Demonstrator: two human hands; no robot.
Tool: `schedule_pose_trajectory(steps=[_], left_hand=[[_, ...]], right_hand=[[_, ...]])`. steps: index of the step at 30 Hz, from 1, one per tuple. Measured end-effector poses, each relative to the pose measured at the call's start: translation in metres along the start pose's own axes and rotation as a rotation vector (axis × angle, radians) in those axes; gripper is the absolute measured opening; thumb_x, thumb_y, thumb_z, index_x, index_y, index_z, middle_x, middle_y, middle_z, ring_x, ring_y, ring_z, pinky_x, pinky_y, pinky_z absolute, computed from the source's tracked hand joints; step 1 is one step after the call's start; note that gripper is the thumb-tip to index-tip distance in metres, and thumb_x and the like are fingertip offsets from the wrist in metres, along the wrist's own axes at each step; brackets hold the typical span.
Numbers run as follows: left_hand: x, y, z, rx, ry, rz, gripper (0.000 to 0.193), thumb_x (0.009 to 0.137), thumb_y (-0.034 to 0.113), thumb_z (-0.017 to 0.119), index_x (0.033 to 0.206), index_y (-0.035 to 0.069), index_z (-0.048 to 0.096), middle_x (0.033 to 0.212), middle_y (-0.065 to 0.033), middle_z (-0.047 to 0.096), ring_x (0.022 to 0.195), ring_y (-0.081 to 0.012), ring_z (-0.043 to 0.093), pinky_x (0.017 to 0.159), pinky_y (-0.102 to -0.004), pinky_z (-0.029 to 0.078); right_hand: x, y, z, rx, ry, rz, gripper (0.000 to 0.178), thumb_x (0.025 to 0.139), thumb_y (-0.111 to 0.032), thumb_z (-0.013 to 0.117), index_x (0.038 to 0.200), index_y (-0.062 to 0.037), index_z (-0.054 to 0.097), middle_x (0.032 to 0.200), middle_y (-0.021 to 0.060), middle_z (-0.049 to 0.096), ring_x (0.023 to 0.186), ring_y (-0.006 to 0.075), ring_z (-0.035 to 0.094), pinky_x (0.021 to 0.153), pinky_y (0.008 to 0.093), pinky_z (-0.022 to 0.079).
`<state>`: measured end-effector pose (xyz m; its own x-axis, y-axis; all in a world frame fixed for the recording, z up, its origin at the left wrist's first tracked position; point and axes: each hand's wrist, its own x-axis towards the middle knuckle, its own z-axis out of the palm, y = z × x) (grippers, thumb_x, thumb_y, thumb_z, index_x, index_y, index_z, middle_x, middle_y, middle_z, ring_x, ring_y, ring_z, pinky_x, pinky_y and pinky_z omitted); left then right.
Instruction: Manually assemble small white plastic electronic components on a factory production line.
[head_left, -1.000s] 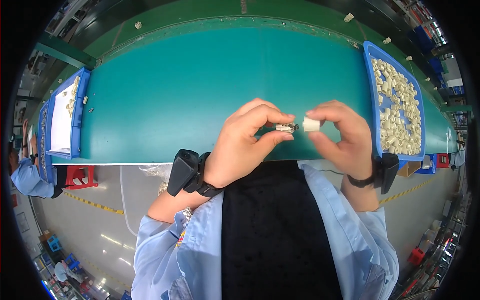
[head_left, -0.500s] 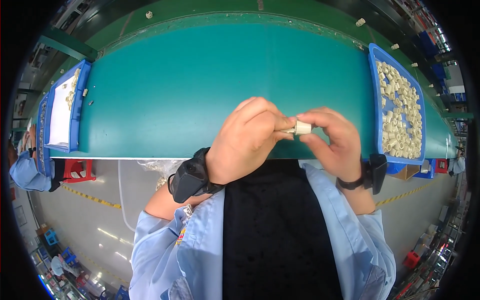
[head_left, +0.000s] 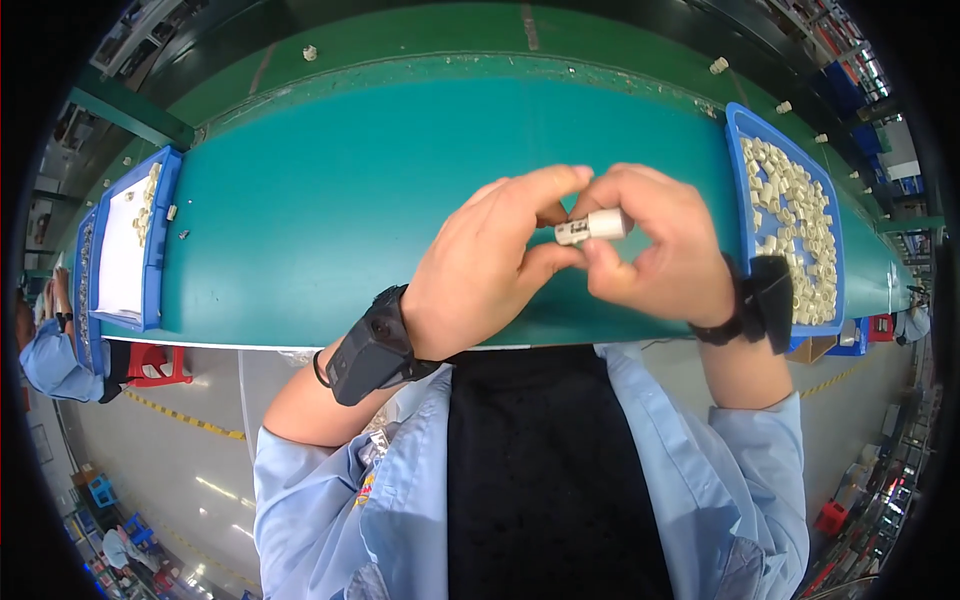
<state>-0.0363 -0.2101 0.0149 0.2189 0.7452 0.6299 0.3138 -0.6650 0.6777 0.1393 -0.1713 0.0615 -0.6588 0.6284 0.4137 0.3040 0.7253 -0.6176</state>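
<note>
R hand (head_left: 672, 240) fingers clamped on white part (head_left: 592, 228), above table (head_left: 340, 200) twd near edge. L hand (head_left: 482, 262) fingers apart, just beside part.

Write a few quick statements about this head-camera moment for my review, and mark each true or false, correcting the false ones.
1. The right hand grips a small cream-white part. True.
2. The part's wider, plain end points to the left. False: that end points right, and the narrower end with dark details points left.
3. A white sheet lies in the left blue tray. True.
4. The tray on the right is filled with black rods. False: the right blue tray holds loose cream pieces.
5. Both wrists wear black devices. True.
6. The work surface is red. False: the work surface is green.
</note>
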Motion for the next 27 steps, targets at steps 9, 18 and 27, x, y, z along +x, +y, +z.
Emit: schedule_pose_trajectory(steps=[9,18,27], left_hand=[[0.038,-0.065,-0.055,0.325,0.051,-0.333,0.047,0.073,0.014,0.070,0.114,0.003,0.049,0.101,-0.0151,0.056,0.091,-0.0286,0.054,0.079,-0.0359,0.046],[0.066,-0.231,-0.149,0.793,0.361,-0.562,0.051,0.073,0.027,0.070,0.115,0.004,0.052,0.108,-0.0178,0.055,0.098,-0.0317,0.054,0.083,-0.0377,0.045],[0.078,-0.267,-0.172,1.006,0.166,-0.516,0.035,0.075,0.037,0.066,0.097,0.010,0.063,0.090,-0.0115,0.063,0.090,-0.0279,0.059,0.078,-0.0369,0.046]], right_hand=[[0.122,0.107,-0.072,-0.347,0.123,0.224,0.020,0.071,-0.016,0.058,0.083,-0.0003,0.057,0.067,0.0042,0.055,0.060,0.0089,0.049,0.057,0.0241,0.042],[0.161,0.304,-0.099,-0.881,-0.030,0.529,0.027,0.066,-0.026,0.061,0.074,-0.0001,0.060,0.069,0.0179,0.061,0.067,0.0294,0.060,0.065,0.0372,0.047],[0.149,0.280,-0.113,-0.858,-0.311,0.705,0.043,0.074,-0.039,0.061,0.097,-0.0023,0.064,0.091,0.0195,0.064,0.084,0.0307,0.061,0.078,0.0384,0.047]])
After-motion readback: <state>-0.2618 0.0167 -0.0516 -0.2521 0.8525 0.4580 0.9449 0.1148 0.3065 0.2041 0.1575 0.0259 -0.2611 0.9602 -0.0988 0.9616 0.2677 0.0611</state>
